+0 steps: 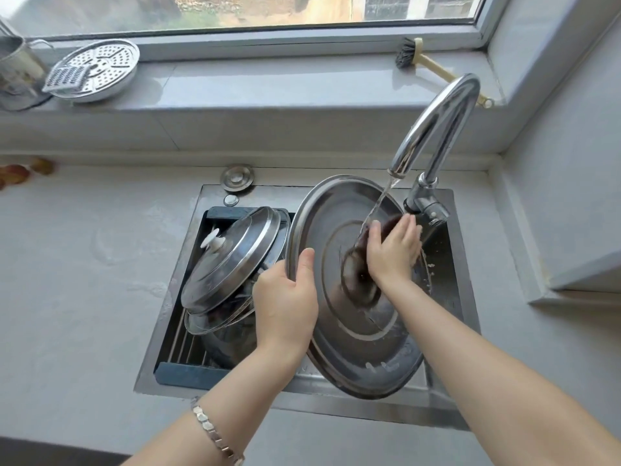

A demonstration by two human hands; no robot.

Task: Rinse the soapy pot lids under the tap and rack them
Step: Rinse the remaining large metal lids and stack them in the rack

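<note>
Two bare forearms reach in from 6 o'clock, the left one wearing a metal link bracelet (215, 432). The left hand (285, 297) clamps the 9 o'clock rim of a large round steel lid (353, 338), thumb over the edge onto the inner face, fingers hidden behind it. The lid stands tilted over the sink (450, 297), its concave underside facing up, with raised concentric rings and a dull brushed sheen; its 5 o'clock edge overhangs the sink's near rim. The right hand (393, 250) lies flat on the lid's inner face at about 1 o'clock of its centre, fingers loosely together, gripping nothing. Its dark reflection blurs the metal beneath, so whatever sits at the lid's centre is hard to make out.

Water runs in a thin stream from the curved chrome tap (437, 129) at 1 o'clock onto the lid just beside the right fingertips. At 9 o'clock of the held lid, a dish rack (188, 368) with dark blue end bars and wire rods spans the sink; a steel lid with a white knob (232, 253) leans there on a glass lid, which partly hides a pot below.

Farther off, the grey table (84, 264) shows wet patches. On the window sill (268, 85) at 11 o'clock rest a perforated steamer plate (107, 62) with a small grater on it, and at 1 o'clock a dish brush (408, 52), its handle partly hidden by the tap.
</note>
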